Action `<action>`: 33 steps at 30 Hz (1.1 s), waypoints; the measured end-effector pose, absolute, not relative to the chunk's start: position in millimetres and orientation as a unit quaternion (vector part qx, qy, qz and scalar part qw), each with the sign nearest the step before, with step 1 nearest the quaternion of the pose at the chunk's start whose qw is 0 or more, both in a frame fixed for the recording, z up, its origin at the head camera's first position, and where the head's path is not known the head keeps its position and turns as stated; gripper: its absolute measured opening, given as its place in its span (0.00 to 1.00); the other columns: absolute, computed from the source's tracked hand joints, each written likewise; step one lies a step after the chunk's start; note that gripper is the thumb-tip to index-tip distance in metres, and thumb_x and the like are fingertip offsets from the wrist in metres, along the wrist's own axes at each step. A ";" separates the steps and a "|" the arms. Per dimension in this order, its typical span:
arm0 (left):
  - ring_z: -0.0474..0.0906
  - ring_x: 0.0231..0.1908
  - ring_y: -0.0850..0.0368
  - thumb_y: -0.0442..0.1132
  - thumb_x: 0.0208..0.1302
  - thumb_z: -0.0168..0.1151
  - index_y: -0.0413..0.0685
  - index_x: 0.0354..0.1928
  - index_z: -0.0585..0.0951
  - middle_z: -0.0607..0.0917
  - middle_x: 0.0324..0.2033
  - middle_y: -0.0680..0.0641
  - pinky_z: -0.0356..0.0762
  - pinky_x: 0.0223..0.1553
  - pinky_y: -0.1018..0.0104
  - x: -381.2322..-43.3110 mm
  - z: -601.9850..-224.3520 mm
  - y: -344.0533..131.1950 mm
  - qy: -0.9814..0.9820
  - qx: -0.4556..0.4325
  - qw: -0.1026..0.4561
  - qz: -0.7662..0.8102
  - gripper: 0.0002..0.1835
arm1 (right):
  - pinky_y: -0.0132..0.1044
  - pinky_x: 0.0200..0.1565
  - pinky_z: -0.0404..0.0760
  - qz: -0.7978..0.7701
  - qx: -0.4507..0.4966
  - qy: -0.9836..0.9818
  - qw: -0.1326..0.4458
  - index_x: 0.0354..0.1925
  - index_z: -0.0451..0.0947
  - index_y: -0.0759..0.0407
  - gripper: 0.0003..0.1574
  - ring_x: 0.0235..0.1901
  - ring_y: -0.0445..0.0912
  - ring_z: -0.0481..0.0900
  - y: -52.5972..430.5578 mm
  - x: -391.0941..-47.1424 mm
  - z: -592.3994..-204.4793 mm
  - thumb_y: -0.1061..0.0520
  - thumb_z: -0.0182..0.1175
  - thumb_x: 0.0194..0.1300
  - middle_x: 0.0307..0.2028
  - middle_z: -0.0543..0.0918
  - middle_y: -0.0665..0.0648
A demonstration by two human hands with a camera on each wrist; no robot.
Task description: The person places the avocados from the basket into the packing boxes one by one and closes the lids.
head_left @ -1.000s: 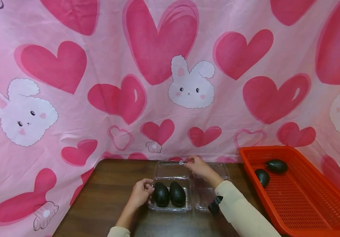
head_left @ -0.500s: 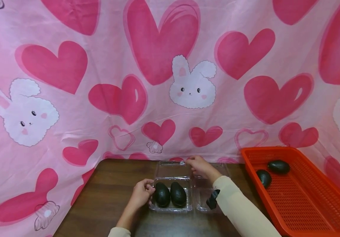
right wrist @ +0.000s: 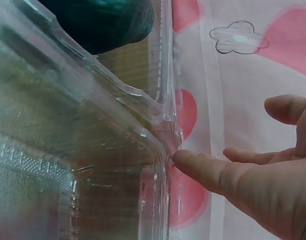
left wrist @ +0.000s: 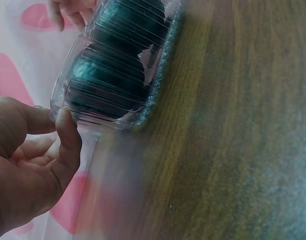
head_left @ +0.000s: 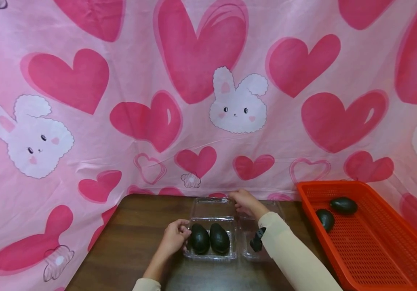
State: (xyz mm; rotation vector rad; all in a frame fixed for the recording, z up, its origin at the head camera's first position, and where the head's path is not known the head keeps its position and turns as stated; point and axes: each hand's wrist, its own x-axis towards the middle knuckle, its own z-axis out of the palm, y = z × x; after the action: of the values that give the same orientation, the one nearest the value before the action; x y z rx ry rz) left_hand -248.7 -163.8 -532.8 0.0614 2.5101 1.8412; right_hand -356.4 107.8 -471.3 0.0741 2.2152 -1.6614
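Note:
Two dark green avocados (head_left: pixel 200 239) lie side by side in the base of a clear plastic clamshell container (head_left: pixel 212 256). Its lid (head_left: pixel 213 208) is folded back toward the curtain. At the container's left edge my left hand (head_left: pixel 173 237) pinches the rim between thumb and forefinger, as the left wrist view shows. My right hand (head_left: pixel 246 203) is at the lid's far right corner. In the right wrist view the right forefinger (right wrist: pixel 202 167) is extended and touches the plastic edge, with the thumb held apart from it.
A second clear clamshell container (head_left: pixel 246 255) stands just right of the first, partly hidden under my right arm. Farther right is an orange-red plastic basket (head_left: pixel 321 242) with two avocados (head_left: pixel 344 205) in it. A pink heart-patterned curtain (head_left: pixel 194 133) hangs behind the wooden table (head_left: pixel 139 218).
My right hand has shifted slightly at the lid's corner, and its forearm has swung a little leftward. The left hand keeps its place on the container. The view has drifted slightly.

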 end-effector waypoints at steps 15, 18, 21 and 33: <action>0.72 0.14 0.59 0.23 0.65 0.63 0.25 0.56 0.76 0.79 0.25 0.46 0.81 0.14 0.63 -249.4 -533.1 -162.6 0.805 0.026 0.008 0.593 0.17 | 0.67 0.64 0.76 -0.594 0.042 0.781 0.186 0.63 0.66 0.72 0.29 0.58 0.69 0.73 103.1 -361.7 -481.0 0.53 0.53 0.74 0.58 0.69 0.70; 0.72 0.14 0.60 0.23 0.66 0.63 0.26 0.56 0.76 0.78 0.25 0.46 0.80 0.14 0.64 -250.0 -534.3 -162.7 0.806 0.027 0.009 0.591 0.17 | 0.58 0.55 0.83 -0.592 0.043 0.783 0.189 0.50 0.68 0.71 0.15 0.45 0.61 0.76 101.2 -362.8 -485.3 0.59 0.52 0.73 0.42 0.73 0.64; 0.72 0.14 0.60 0.23 0.66 0.63 0.26 0.56 0.76 0.78 0.25 0.47 0.80 0.14 0.64 -249.9 -534.7 -162.6 0.806 0.026 0.009 0.592 0.17 | 0.50 0.42 0.85 -0.593 0.046 0.780 0.194 0.44 0.64 0.65 0.06 0.34 0.54 0.71 99.7 -364.4 -489.3 0.63 0.50 0.71 0.34 0.68 0.59; 0.73 0.15 0.59 0.23 0.65 0.63 0.25 0.55 0.76 0.79 0.25 0.46 0.80 0.14 0.64 -250.0 -534.7 -163.7 0.807 0.028 0.006 0.590 0.17 | 0.60 0.54 0.86 -0.598 0.051 0.772 0.209 0.54 0.60 0.71 0.16 0.44 0.64 0.80 99.3 -365.6 -489.3 0.69 0.45 0.69 0.50 0.71 0.71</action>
State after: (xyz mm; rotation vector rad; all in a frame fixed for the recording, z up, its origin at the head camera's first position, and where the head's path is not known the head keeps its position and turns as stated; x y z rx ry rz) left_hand -250.0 -163.7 -534.7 0.0869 2.5237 1.8471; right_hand -365.6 99.3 -489.3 0.1407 2.1467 -1.6636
